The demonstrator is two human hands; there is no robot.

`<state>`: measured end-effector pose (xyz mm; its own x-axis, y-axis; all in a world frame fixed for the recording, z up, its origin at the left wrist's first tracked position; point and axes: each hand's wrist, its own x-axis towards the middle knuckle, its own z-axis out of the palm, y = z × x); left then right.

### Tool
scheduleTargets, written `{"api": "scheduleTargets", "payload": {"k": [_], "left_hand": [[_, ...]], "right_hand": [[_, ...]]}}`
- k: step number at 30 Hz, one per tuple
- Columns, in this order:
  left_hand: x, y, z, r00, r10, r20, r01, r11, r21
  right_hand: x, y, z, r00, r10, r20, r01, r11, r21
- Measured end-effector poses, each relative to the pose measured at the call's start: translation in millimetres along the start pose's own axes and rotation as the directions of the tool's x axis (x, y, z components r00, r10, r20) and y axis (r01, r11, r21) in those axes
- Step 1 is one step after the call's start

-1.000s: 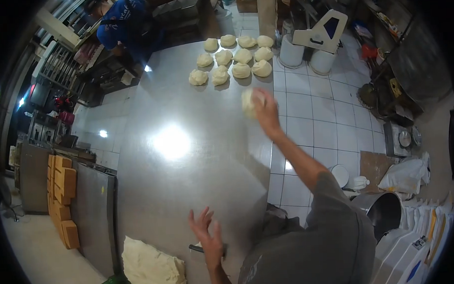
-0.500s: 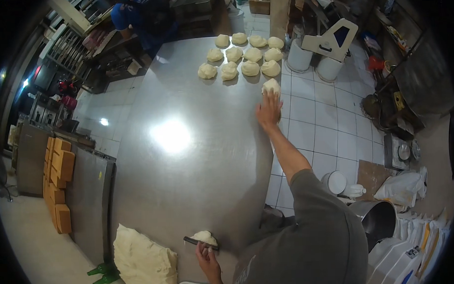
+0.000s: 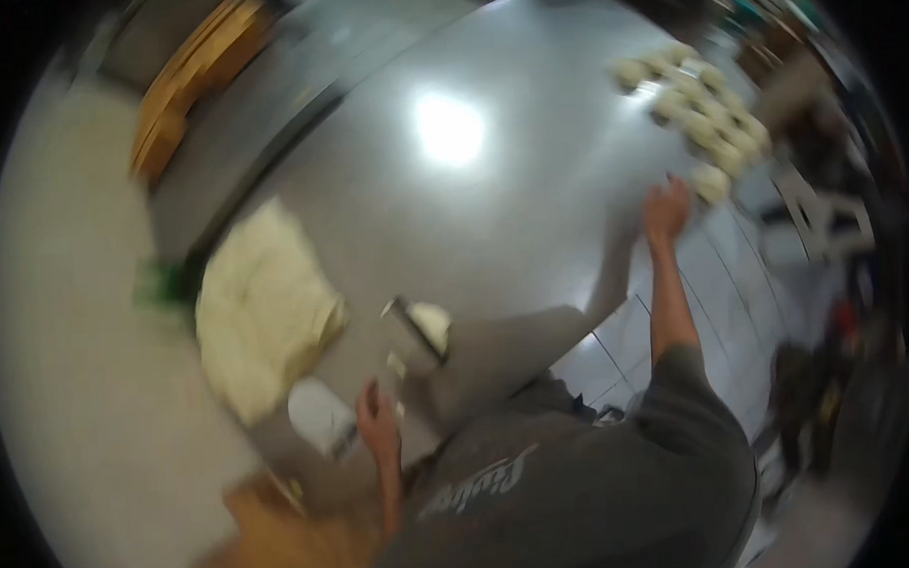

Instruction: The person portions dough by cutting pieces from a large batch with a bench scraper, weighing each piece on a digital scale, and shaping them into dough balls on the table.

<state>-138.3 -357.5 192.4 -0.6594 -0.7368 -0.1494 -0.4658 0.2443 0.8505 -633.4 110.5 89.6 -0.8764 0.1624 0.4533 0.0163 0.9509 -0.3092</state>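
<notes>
Some dough [image 3: 260, 316], shiny table [image 3: 533, 231], tiled floor [image 3: 717, 275]

Work table, smooth, shiny grey metal [image 3: 542, 196], carrying the following. Far right corner: rounded pale dough lumps [image 3: 702, 127] are sitting in a close cluster, too blurred for counting. Left edge: a broad, thick, cream-coloured dough slab [image 3: 260, 311] is lying flat. Near side: a dark, straight-handled tool [image 3: 422, 331] is resting just beside a small pale dough piece [image 3: 435, 322]; a white, round-cornered scale [image 3: 317, 413] is standing near the slab.
</notes>
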Motion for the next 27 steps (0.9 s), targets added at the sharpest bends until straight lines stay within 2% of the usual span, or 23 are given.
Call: {"api": "scheduleTargets", "payload": {"k": [1,2,3,4,5,6,7,8,10,12,14,15,17,19,20,21,22,23,25,26,27], "left_hand": [[-2.6,0.2,-2.3,0.999,0.008,-0.049,-0.006,0.999,0.041],[-2.4,-4.2,-1.9,0.987,0.083,-0.138,-0.055,0.980,0.191],[-9.1,-12.6,-4.3,0.968,0.164,-0.188,-0.091,0.933,0.347],[-24.2,-21.8,-12.3,0.965,0.136,-0.226,-0.037,0.918,0.394],[-27.3,-27.9,-14.0,0.960,0.125,-0.250,-0.005,0.902,0.432],[-21.5,-30.0,-12.0,0.955,0.132,-0.267,0.007,0.887,0.462],[-26.1,-35.1,-15.1,0.948,0.112,-0.297,0.042,0.884,0.466],[-31.4,-45.9,-17.9,0.942,0.111,-0.317,0.053,0.883,0.466],[-27.0,-98.9,-12.3,0.970,0.032,-0.242,-0.008,0.995,0.097],[-32.1,-69.4,-27.4,0.987,0.101,0.122,-0.134,0.944,0.300],[-35.5,-68.6,-25.0,0.976,0.144,0.165,-0.196,0.908,0.369],[-38.1,-72.8,-25.4,0.980,0.099,0.171,-0.154,0.924,0.349],[-27.4,-75.0,-27.5,0.979,0.014,0.202,-0.078,0.946,0.315],[-16.1,-53.5,-26.5,0.992,0.095,0.080,-0.112,0.961,0.251],[-12.3,-48.5,-24.7,0.993,0.121,0.019,-0.122,0.968,0.219],[-1.4,-50.0,-17.8,0.951,0.310,-0.017,-0.297,0.925,0.239],[14.2,-53.0,-4.8,0.874,0.483,-0.056,-0.454,0.851,0.262],[26.9,-55.7,7.5,0.766,0.636,-0.096,-0.588,0.753,0.295],[36.7,-49.3,31.2,0.750,0.652,0.111,-0.620,0.635,0.461],[34.2,-47.7,40.7,0.743,0.634,0.217,-0.635,0.564,0.528],[32.7,-48.2,42.8,0.788,0.538,0.300,-0.612,0.627,0.482]], "right_hand": [[-24.6,-37.6,-2.8,0.984,-0.175,-0.042,0.179,0.976,0.123],[-62.2,-91.0,-11.1,0.977,-0.112,0.182,0.014,0.884,0.467],[-104.8,-151.2,-45.8,0.887,-0.233,0.399,-0.072,0.784,0.617],[-156.2,-195.8,-62.6,0.812,-0.362,0.458,-0.105,0.681,0.725],[-193.8,-233.6,-75.6,0.707,-0.475,0.524,-0.103,0.663,0.741],[-219.7,-271.8,-91.7,0.708,-0.534,0.462,-0.052,0.613,0.789],[-252.9,-289.9,-62.2,0.734,-0.631,0.251,0.191,0.546,0.816],[-261.4,-320.5,-75.7,0.625,-0.575,0.528,0.115,0.736,0.667],[-279.3,-355.4,-69.0,0.621,-0.614,0.487,0.298,0.760,0.578],[-283.3,-369.9,-52.1,0.504,-0.698,0.509,0.286,0.691,0.664],[-280.8,-370.4,-51.0,0.478,-0.797,0.368,0.364,0.561,0.743],[-278.9,-369.3,-55.0,0.456,-0.840,0.296,0.402,0.491,0.773],[-271.0,-368.0,-103.5,0.461,-0.875,0.148,0.326,0.323,0.889],[-276.4,-359.7,-130.7,0.328,-0.897,0.298,0.216,0.378,0.900],[-288.6,-353.8,-137.6,0.448,-0.838,0.312,0.179,0.426,0.887],[-302.4,-347.4,-142.5,0.557,-0.765,0.322,0.136,0.467,0.874],[-306.7,-344.5,-150.5,0.652,-0.684,0.328,0.089,0.499,0.862],[-307.0,-343.5,-157.0,0.772,-0.534,0.345,-0.032,0.509,0.860],[-307.2,-341.7,-172.6,0.903,-0.182,0.389,-0.276,0.449,0.850],[-305.2,-329.8,-166.7,0.918,-0.105,0.382,-0.294,0.466,0.835],[-297.5,-312.3,-155.9,0.928,-0.028,0.370,-0.313,0.479,0.820]]}}
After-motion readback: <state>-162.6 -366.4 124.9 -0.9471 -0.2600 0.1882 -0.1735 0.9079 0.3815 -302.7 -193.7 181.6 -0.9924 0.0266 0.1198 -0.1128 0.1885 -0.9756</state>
